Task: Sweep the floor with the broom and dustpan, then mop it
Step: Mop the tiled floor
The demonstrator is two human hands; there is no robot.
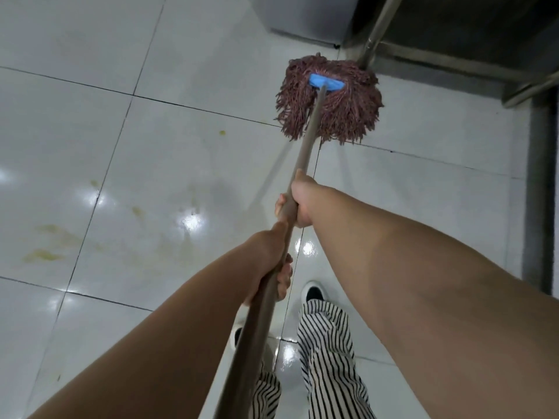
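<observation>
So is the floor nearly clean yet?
Not quite. No broom or dustpan shows, so sweeping looks finished. Both hands, left hand and right hand, grip the mop near the metal leg. Yellow stains on the tiles still need mopping.

Looks like a working kitchen: glossy white floor tiles smeared with yellowish stains, steel legs of a metal desk alongside.
</observation>
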